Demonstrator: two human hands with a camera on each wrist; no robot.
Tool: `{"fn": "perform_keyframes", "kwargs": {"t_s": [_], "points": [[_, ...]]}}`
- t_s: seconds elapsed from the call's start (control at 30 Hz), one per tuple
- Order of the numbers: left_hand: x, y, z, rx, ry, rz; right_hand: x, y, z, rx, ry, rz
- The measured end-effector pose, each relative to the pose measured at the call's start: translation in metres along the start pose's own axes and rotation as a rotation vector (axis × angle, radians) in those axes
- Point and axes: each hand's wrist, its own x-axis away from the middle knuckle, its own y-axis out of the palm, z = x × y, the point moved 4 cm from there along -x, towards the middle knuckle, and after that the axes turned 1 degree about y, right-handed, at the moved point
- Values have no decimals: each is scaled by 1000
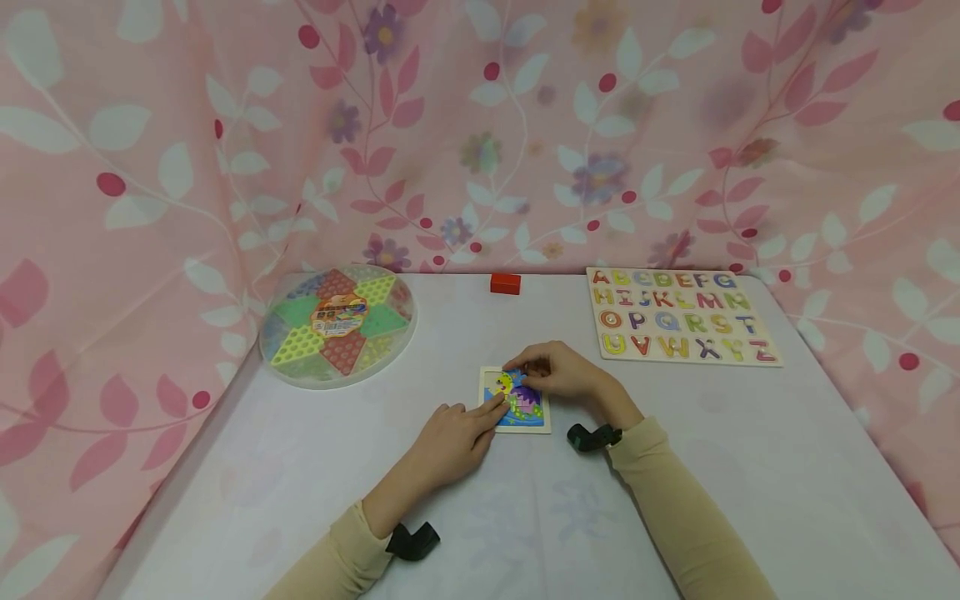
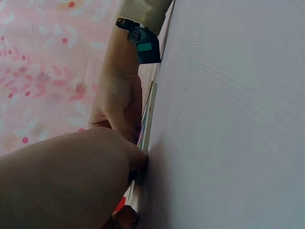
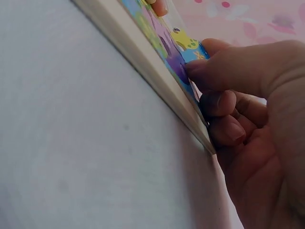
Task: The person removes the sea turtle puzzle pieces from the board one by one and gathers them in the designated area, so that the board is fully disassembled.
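Note:
A small jigsaw puzzle in a pale wooden frame (image 1: 525, 431) lies on the table, its picture showing a yellow cartoon animal with purple and pink parts on blue. My left hand (image 1: 450, 442) comes from the lower left and rests extended fingertips on the picture's left side. At the upper right corner, my right hand (image 1: 566, 372) pinches a blue puzzle piece (image 3: 198, 52) with an orange star between thumb and fingers. That piece stands tilted up from the frame in the right wrist view. In the left wrist view the near hand hides most of the puzzle.
Behind the puzzle is a red block (image 1: 506, 284). A round Chinese checkers board (image 1: 345, 346) lies at the back left, and a wooden alphabet board (image 1: 686, 360) at the back right. A floral curtain (image 1: 480, 167) hangs around the white table (image 1: 480, 533).

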Motion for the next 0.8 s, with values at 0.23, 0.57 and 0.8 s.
{"fn": "perform_keyframes", "kwargs": {"t_s": [0.23,0.57,0.8], "points": [[0,1,0,11,-10,-17,1,0,0,-2,-26,5],[0,0,0,2,-5,-7,1,-1,-2,33,36,0],[0,0,0,6,-15,-21,2,-1,-2,34,23,2]]}}
